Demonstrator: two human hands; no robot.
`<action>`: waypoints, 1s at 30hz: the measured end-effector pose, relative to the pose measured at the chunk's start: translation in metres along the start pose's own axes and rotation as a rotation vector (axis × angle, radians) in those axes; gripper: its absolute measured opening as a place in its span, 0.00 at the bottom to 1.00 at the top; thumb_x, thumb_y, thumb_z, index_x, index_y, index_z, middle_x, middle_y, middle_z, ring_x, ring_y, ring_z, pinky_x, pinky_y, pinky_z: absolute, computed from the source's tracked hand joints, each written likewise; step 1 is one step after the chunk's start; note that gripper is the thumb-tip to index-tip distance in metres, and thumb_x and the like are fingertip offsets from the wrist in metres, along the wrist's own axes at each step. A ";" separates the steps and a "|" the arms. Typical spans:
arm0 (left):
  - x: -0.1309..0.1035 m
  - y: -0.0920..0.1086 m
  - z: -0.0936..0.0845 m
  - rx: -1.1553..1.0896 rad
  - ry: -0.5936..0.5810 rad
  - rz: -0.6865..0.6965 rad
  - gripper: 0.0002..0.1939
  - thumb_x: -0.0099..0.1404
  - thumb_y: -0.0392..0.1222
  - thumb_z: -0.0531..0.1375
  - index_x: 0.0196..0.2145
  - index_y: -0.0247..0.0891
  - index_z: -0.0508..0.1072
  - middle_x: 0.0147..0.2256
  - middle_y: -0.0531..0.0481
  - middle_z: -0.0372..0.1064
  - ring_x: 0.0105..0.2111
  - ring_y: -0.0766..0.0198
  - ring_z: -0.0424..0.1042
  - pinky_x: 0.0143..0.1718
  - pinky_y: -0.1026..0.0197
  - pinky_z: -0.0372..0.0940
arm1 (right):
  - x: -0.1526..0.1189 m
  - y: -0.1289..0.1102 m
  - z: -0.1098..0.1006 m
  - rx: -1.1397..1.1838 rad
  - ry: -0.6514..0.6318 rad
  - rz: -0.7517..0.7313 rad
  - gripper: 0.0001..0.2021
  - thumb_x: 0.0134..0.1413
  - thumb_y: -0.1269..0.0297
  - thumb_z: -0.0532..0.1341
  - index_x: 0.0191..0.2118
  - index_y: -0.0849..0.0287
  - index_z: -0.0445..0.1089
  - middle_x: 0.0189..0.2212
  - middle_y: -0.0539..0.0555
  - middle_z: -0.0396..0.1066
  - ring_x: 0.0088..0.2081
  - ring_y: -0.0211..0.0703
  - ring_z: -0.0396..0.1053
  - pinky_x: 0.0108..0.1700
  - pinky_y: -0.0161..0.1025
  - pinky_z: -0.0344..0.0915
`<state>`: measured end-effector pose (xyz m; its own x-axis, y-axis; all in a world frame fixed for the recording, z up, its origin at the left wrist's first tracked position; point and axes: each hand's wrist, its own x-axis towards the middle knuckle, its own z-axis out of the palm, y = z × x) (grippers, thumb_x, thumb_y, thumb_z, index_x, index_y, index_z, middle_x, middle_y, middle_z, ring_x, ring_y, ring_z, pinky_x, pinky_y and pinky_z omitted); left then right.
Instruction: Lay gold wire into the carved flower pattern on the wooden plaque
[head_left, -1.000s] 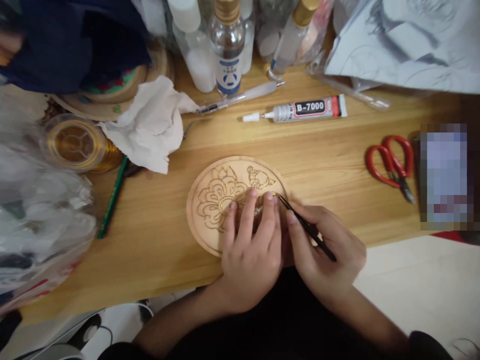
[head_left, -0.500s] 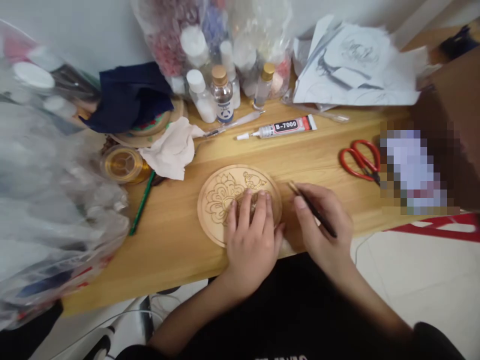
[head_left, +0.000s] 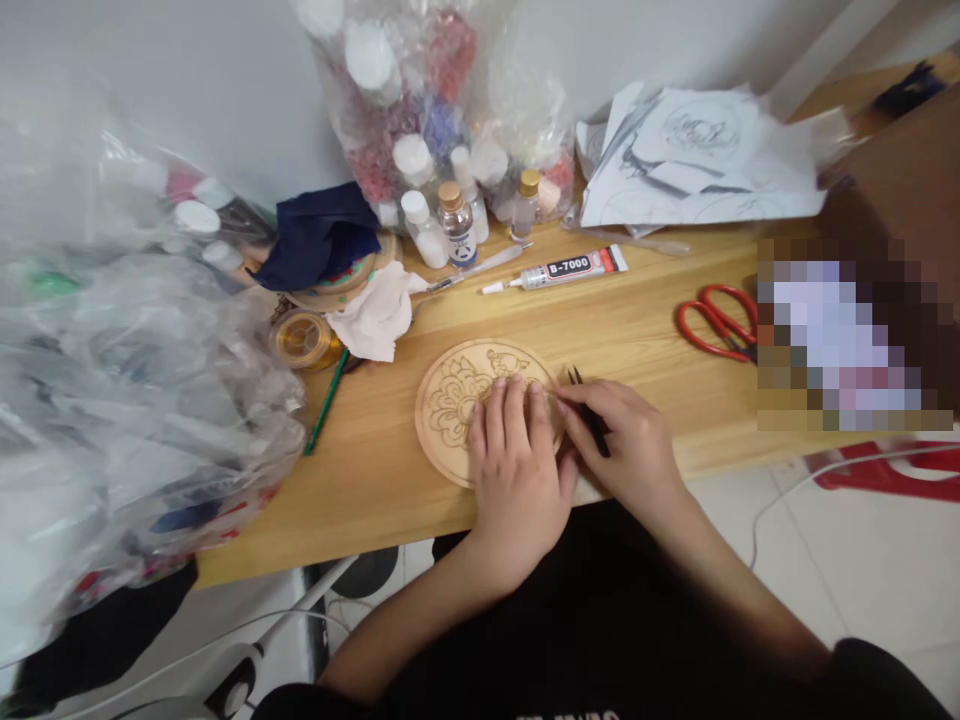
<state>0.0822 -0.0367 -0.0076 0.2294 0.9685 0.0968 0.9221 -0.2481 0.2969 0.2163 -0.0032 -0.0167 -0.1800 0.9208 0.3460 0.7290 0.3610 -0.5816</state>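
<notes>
A round wooden disc (head_left: 442, 410) with gold outlines of a flower and smaller motifs lies near the table's front edge. My left hand (head_left: 519, 490) rests flat on its lower right part, fingers spread slightly and hiding some of the pattern. At the disc's right rim is my right hand (head_left: 626, 435), its thumb and index finger pinched together. Dark tweezers (head_left: 594, 415) are held within that hand, their tips pointing up and away. Whether the pinched fingertips also hold something thin is too small to tell.
Behind the disc lie a B-7000 glue tube (head_left: 570, 268) and small bottles (head_left: 457, 230). Red-handled scissors (head_left: 716, 320) are at the right. A green pencil (head_left: 327, 400), a gold thread spool (head_left: 300, 338) and plastic bags (head_left: 150, 400) are at the left. Papers (head_left: 697, 160) lie at the back.
My right hand has moved left to the disc's rim, and the tweezers in it now point away instead of toward the disc. The camera view has shifted slightly.
</notes>
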 end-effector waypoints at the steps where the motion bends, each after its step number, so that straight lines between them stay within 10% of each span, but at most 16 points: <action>1: 0.000 0.000 -0.001 0.002 -0.017 0.004 0.29 0.66 0.42 0.57 0.62 0.26 0.59 0.63 0.31 0.54 0.64 0.42 0.53 0.62 0.37 0.54 | 0.000 0.001 0.000 0.005 -0.001 -0.003 0.07 0.58 0.70 0.58 0.39 0.60 0.73 0.29 0.54 0.75 0.31 0.43 0.73 0.33 0.40 0.70; 12: 0.015 -0.042 -0.032 -0.008 -0.168 0.246 0.34 0.66 0.50 0.59 0.63 0.27 0.56 0.62 0.29 0.53 0.64 0.39 0.51 0.61 0.36 0.52 | -0.002 -0.002 0.006 -0.057 0.063 -0.035 0.07 0.57 0.72 0.58 0.38 0.62 0.73 0.26 0.54 0.70 0.29 0.41 0.68 0.30 0.38 0.65; 22: 0.064 -0.092 -0.037 -0.039 -0.115 0.747 0.26 0.70 0.54 0.54 0.54 0.30 0.69 0.56 0.33 0.64 0.59 0.42 0.60 0.58 0.39 0.58 | -0.002 -0.001 0.004 -0.041 0.017 0.010 0.06 0.57 0.71 0.60 0.41 0.59 0.71 0.29 0.53 0.71 0.31 0.41 0.69 0.33 0.38 0.64; 30: 0.065 -0.098 -0.026 -0.080 -0.113 0.725 0.25 0.70 0.56 0.52 0.54 0.33 0.69 0.57 0.34 0.64 0.61 0.45 0.58 0.61 0.40 0.55 | -0.002 -0.002 0.002 -0.027 -0.010 0.051 0.09 0.56 0.71 0.61 0.43 0.57 0.71 0.31 0.54 0.73 0.33 0.43 0.71 0.35 0.41 0.68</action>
<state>-0.0012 0.0495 -0.0054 0.8075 0.5558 0.1975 0.5021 -0.8235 0.2642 0.2135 -0.0055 -0.0175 -0.1482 0.9394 0.3092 0.7548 0.3094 -0.5783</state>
